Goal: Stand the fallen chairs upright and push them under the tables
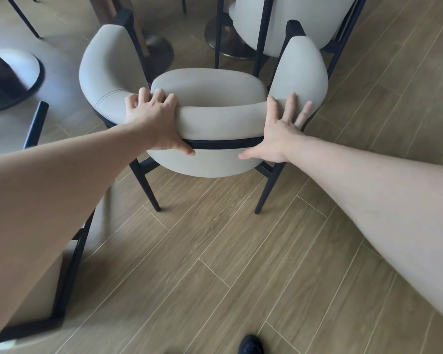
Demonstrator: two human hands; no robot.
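A cream padded armchair (pixel 215 118) with a curved backrest and black legs stands upright on the wooden floor, facing away from me. My left hand (pixel 156 121) grips the top of the backrest on the left, fingers curled over it and thumb on the back. My right hand (pixel 279 131) presses flat against the backrest on the right, fingers straight and spread. A round metal table base (pixel 161 52) stands just beyond the chair's seat.
A second cream chair (pixel 287 24) stands behind at upper right beside another table base (pixel 223 39). A dark round base (pixel 16 80) is at far left. A black chair frame (pixel 69 264) lies under my left arm. My shoe (pixel 250 344) shows at the bottom.
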